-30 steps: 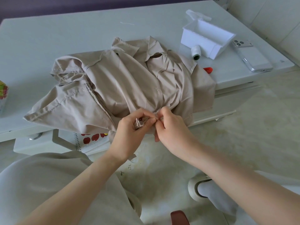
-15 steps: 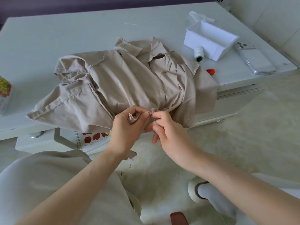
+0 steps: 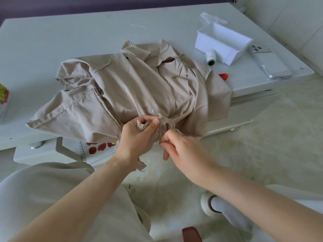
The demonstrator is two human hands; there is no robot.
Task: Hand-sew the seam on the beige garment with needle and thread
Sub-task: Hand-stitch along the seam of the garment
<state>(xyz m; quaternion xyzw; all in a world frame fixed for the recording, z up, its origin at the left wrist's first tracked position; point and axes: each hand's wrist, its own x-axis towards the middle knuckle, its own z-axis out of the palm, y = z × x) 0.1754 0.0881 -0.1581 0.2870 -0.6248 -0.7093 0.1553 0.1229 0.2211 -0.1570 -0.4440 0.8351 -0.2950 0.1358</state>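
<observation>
A crumpled beige garment [image 3: 132, 88] lies across the white table [image 3: 70, 42], its lower edge hanging over the front. My left hand [image 3: 138, 137] grips a bunched fold of that edge between thumb and fingers. Just to its right and slightly lower, my right hand [image 3: 181, 149] pinches the thread [image 3: 161, 133], which runs taut up to the fold. A thin needle tip [image 3: 153, 111] seems to stick up from the cloth above my left hand.
A white open box [image 3: 222, 42] stands at the back right with a white thread spool [image 3: 211, 57] beside it. A phone [image 3: 270, 64] lies at the right edge, a small red object [image 3: 223, 76] by the cloth. A spiral notebook [image 3: 97, 151] sits below the table.
My right hand has drawn down and away from the fold, pulling the thread out. My left hand keeps its hold on the cloth.
</observation>
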